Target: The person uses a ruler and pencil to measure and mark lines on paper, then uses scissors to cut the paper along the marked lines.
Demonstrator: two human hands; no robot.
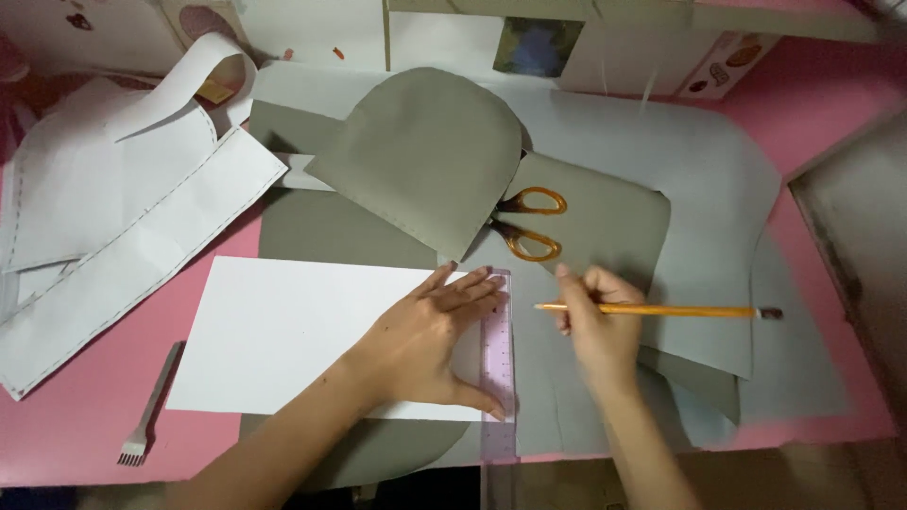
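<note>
My left hand (pixel 435 340) lies flat with fingers spread on a white sheet of paper (pixel 283 331), and its fingertips and thumb press on a translucent pink ruler (pixel 498 368) that runs along the sheet's right edge. My right hand (pixel 595 326) is closed around an orange pencil (pixel 661 310); the pencil lies level, its tip pointing left close to the ruler and its dark eraser end pointing right. Under both lies grey fabric-like sheet material (pixel 699 208).
Orange-handled scissors (pixel 529 222) rest half under a rounded olive-grey cut piece (pixel 416 151). White paper pattern pieces (pixel 104 227) are piled at the left. A metal pronged punch tool (pixel 149 406) lies on the pink table (pixel 85 416). Boxes stand along the back.
</note>
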